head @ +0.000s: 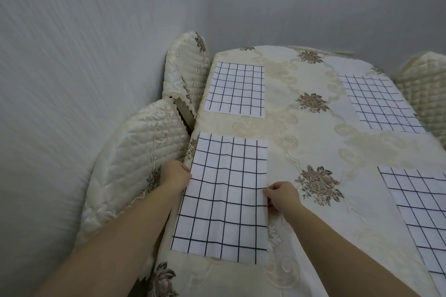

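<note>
Placemat in hand: near-left placemat [224,195], white with a dark grid, lies flat on the table's near-left part, its long sides running away from the person.
Left hand: left hand [175,175] sits at the mat's left edge about midway along, fingers curled onto that edge and gripping it.
Right hand: right hand [281,196] pinches the right edge between thumb and curled fingers, roughly opposite the left hand.
Left margin: the mat's left edge runs just beside the table's edge, where the tablecloth [313,142] drops away.
Right margin: bare floral cloth lies between this mat and the near-right placemat [424,214], which is well apart and cut by the frame.
Far margin: a band of cloth separates it from the far-left placemat [235,89]; the far-right placemat [381,103] lies diagonally across.
Surroundings: near chair [135,159] and far chair [185,67], both in quilted covers, stand close against the table's left side, between it and the wall [72,55]; the right chair [424,79] stands at the far right.
</note>
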A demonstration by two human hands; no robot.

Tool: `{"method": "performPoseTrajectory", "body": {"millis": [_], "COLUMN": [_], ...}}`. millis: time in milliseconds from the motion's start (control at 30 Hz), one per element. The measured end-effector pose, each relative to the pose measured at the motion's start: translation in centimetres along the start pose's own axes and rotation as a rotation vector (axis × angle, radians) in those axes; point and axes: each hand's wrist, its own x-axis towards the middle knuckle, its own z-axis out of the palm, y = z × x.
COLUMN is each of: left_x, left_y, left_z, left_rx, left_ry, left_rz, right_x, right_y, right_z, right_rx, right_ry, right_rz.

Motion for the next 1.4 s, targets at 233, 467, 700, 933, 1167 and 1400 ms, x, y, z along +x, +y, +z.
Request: {"method": "performPoseTrajectory", "body": {"millis": [233,467,700,933,1167,1400], "left_x": [0.1,-0.2,-0.6,-0.6,-2.2,-6.8], "left_y": [-0.7,-1.4,-1.2,-1.5,-1.4,-2.9], "left_z": [-0.5,-0.6,-0.6,-0.1,0.3,2.7], "left_rx": [0.015,-0.014,0.059,0.118,0.321,0.571], "left_ry": [0.008,-0.002,0.019,0.032,0.123,-0.132], "left_rz": [0.046,0.117,0.181,0.193,0.366,0.634], "right_x": [-0.4,-0.8,-1.0,-1.2,-2.4,-7.2], "right_y": [-0.3,-0.5,-0.3,0.0,-0.2,1.0], "right_z": [0.0,-0.2,0.0,0.0,0.3,4.1], "right_rx": [-0.009,-0.003,0.005,-0.001,-0.233,-0.643], "right_ry": [0.031,0.032,0.051,0.063,0.174,0.048], "right_rz": [-0.031,-0.015,-0.028,-0.035,-0.099,-0.523]}}
